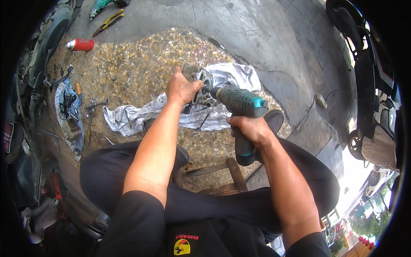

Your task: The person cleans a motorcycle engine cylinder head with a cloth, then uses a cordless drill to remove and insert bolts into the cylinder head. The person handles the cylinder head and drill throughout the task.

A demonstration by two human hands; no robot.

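Observation:
My right hand (pixel 253 128) is wrapped round the grip of a teal and black cordless drill (pixel 240 100). The drill's nose points left, right up against a grey metal engine part (pixel 206 80) with ribbed sides and round openings. Whether a bit reaches into the part is too small to tell. My left hand (pixel 182 88) grips that engine part from its left side, fingers over the top. Beneath lies a stained white cloth (pixel 235 76), spread over the ground, with a thin dark rod (pixel 203 121) on it.
At the far left are a red spray can (pixel 81 45), yellow-handled pliers (pixel 108 22) and a green power tool (pixel 100 6). Several tools lie by a blue cloth (pixel 64 90) on the left. A wooden stool (pixel 236 174) stands between my legs. Motorbike parts (pixel 364 64) line the right.

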